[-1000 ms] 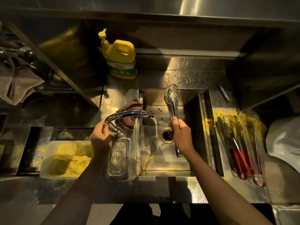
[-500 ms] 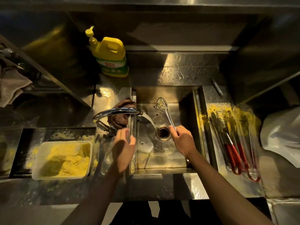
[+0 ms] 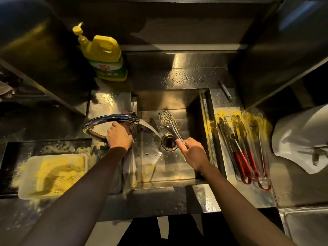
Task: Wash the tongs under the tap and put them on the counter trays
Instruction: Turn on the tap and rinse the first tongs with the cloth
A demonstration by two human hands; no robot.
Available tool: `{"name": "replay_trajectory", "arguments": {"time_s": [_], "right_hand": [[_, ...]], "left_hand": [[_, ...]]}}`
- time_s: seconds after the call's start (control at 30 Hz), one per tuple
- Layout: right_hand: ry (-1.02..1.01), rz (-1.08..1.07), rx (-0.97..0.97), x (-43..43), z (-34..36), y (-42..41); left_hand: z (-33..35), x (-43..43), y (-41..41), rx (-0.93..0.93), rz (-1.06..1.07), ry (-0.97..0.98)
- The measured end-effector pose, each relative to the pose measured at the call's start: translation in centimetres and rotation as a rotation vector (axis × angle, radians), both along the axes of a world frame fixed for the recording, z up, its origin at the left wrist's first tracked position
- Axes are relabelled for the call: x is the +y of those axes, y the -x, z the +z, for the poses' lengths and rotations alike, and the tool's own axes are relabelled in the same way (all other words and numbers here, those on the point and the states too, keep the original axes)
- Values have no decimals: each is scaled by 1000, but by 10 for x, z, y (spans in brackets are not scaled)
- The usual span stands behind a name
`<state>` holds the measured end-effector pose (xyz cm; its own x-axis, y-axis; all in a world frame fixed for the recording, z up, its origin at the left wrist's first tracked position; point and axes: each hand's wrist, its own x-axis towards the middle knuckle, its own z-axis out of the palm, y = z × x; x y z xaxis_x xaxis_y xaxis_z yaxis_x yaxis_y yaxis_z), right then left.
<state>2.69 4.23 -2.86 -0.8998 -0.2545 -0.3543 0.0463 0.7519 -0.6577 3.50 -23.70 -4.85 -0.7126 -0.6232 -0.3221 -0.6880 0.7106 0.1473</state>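
Observation:
My right hand (image 3: 193, 153) is closed around the handle of a pair of metal tongs (image 3: 168, 122). Their perforated, crumb-speckled heads point away from me, over the sink (image 3: 159, 167). Water runs from the tap (image 3: 110, 118) in a slanted stream that lands near the drain (image 3: 169, 141), just left of the tongs. My left hand (image 3: 119, 136) lies curled over a brown scouring cloth (image 3: 129, 126) beside the base of the tap. On the tray (image 3: 229, 176) to the right of the sink lie several red-handled tongs (image 3: 243, 157), dusted with yellow flour.
A yellow detergent bottle (image 3: 104, 54) stands behind the sink on the left. A white tub of yellow flour (image 3: 53, 174) sits on the counter at the left. A white bag (image 3: 301, 139) lies at the far right. A small metal rod (image 3: 225, 90) lies behind the tray.
Water now flows from the tap. My left hand left the tap handle and came down on the brown cloth. My right hand lowered the tongs into the sink beside the stream.

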Motion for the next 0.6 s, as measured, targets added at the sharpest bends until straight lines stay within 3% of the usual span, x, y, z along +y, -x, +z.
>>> {"name": "replay_trajectory", "arguments": {"time_s": [0.37,0.5,0.6], "right_hand": [[34,-7,-26,13,3,2],[50,-40,-33,18,-1,3],[68,-54,-55,20,1,4]], "left_hand": [[1,-2,5,20,-7,70],[10,6,-3,109,31,-28],[15,20,-12,257,134,-208]]}}
